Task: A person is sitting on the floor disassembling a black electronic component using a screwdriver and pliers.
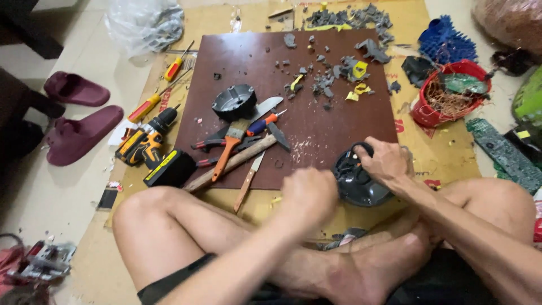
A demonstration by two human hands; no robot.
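The right hand (385, 162) grips a dark round casing (357, 179) at the brown board's (316, 130) near right edge; the blurred left hand (308, 195) is clenched. A paintbrush (230, 143), knives and a cordless drill (145, 141) lie left.

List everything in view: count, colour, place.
board: 1, brown, centre floor
round part: 1, black, on board
paintbrush: 1, orange handle, board left
debris: many, grey and yellow, board top
drill: 1, yellow-black, left of board
screwdrivers: 2, red-yellow, upper left
slippers: 2, maroon, far left
bowl: 1, red, right
round housing: 1, black, under right hand
left hand: fist, blurred
right hand: fingers on housing
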